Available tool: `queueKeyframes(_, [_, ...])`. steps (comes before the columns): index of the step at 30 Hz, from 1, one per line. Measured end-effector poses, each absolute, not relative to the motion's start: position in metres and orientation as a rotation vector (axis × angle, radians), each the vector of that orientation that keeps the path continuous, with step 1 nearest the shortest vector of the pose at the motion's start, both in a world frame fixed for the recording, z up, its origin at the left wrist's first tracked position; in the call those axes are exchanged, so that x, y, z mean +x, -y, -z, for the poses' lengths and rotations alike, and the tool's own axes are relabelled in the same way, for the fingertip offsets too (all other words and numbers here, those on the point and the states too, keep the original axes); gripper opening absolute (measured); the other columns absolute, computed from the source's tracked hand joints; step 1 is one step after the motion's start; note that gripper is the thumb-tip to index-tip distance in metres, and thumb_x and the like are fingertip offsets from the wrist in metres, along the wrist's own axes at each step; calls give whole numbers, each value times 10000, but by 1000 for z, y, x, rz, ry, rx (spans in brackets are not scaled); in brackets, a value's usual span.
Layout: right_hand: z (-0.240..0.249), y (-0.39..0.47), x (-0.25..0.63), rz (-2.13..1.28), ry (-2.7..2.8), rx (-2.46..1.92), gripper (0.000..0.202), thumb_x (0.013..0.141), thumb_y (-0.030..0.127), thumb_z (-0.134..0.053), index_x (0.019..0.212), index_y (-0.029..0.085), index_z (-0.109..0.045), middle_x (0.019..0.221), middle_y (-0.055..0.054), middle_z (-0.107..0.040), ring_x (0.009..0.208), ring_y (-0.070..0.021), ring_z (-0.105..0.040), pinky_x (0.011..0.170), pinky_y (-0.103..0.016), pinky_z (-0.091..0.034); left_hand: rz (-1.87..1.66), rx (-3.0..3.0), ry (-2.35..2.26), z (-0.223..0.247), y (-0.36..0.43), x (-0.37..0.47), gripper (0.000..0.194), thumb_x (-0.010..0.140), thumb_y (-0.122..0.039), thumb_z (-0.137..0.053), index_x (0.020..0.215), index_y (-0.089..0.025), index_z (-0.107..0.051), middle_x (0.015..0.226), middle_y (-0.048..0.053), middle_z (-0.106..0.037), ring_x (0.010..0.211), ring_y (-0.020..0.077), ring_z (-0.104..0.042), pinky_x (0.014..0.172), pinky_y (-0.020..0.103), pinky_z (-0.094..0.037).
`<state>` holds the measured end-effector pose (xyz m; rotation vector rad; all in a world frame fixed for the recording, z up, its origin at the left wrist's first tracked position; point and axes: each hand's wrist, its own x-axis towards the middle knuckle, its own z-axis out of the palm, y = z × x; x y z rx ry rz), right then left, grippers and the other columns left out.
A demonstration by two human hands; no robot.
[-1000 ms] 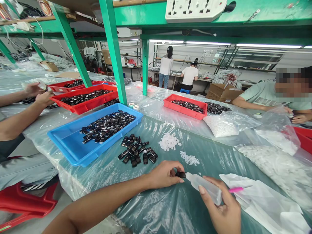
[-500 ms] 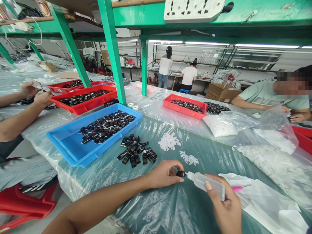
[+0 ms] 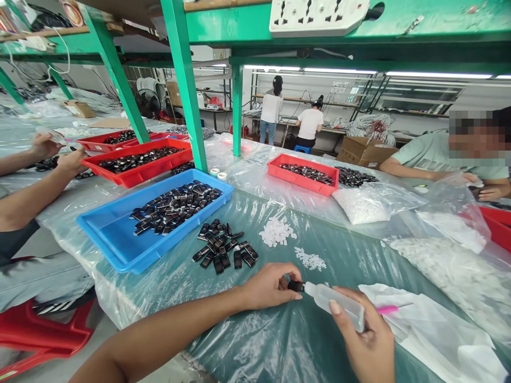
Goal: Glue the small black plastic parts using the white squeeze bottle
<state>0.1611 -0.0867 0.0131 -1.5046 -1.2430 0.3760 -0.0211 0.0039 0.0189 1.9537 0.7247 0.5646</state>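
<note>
My left hand pinches a small black piece between thumb and fingertips. Wrapped round a translucent squeeze bottle is my right hand, and the bottle's nozzle meets the right end of the black piece. Behind my left hand lies a loose heap of black pieces. Two small piles of white bits, one of larger bits and one of finer bits, sit beyond my fingers. A blue tray at the left holds many more black pieces.
Red trays stand farther back. Plastic bags of white bits lie right, near a white cloth with a pink-handled tool. Green posts rise from the table. A person's arms are at left; another person sits right.
The bottle and my right hand have shifted slightly left and down, its nozzle now closer against the black piece. My left hand has barely moved.
</note>
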Motion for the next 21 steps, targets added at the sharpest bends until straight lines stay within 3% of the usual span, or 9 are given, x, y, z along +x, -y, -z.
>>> queueKeyframes(12, [-9, 80, 173, -658, 1010, -1471, 338, 709, 480, -620, 863, 180, -642, 862, -71, -663, 724, -214, -626, 600, -271, -515, -593, 1910, -701, -20, -3, -21, 252, 780, -272, -612, 1012, -191, -558, 984, 44, -627, 721, 125, -605, 547, 178, -408])
queueKeyframes(21, [-7, 81, 175, -647, 1036, -1476, 328, 705, 481, -622, 852, 188, -636, 797, -50, -656, 712, -212, -619, 594, -263, -505, -634, 1995, -715, -17, -5, -22, 256, 759, -295, -640, 990, -188, -611, 984, 47, -607, 705, 113, -584, 550, 174, -417])
